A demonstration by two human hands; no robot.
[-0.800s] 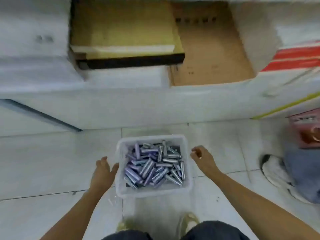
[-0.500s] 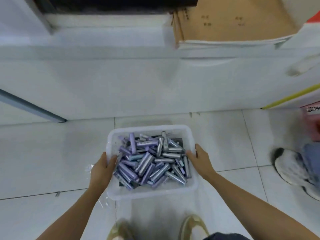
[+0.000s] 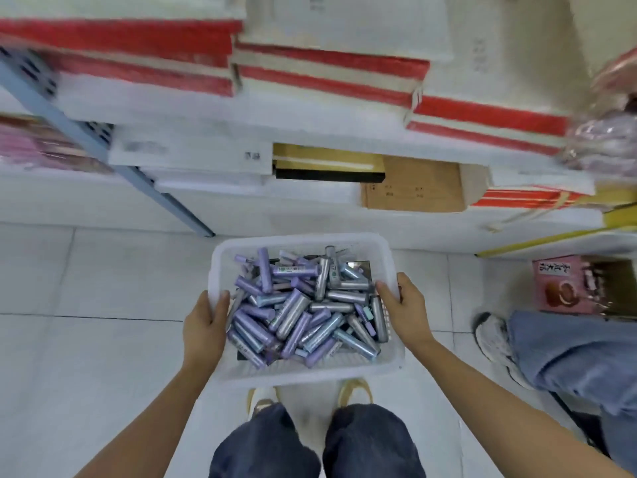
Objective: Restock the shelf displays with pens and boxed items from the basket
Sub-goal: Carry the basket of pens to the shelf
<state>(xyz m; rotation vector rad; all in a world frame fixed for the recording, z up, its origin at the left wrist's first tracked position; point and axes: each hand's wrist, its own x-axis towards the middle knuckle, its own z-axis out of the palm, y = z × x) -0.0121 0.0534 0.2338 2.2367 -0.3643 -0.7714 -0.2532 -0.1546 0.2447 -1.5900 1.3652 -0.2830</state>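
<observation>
Gripping the translucent white plastic basket (image 3: 310,374) by its two sides, my left hand (image 3: 203,326) curls over the left rim with the thumb hooked inside. My right hand (image 3: 406,312) clamps the right rim the same way. The rest of my fingers wrap the outer walls, mostly hidden. The basket hangs between my palms, above my shoes and, I judge, clear of the white tiled floor (image 3: 86,270).

Inside it a loose heap of purple and silver cylindrical pens (image 3: 296,305) lies over a flat black box (image 3: 358,265). Ahead stand the white shelves (image 3: 193,157), stacked with red-and-white boxes (image 3: 331,70). Another person's white trainer (image 3: 493,336) is near on my right.

The pens are loose, so any tilt could send them rolling over the rim. The thin walls may also flex in my grip and slip. Swinging right, I could knock that neighbouring leg.
</observation>
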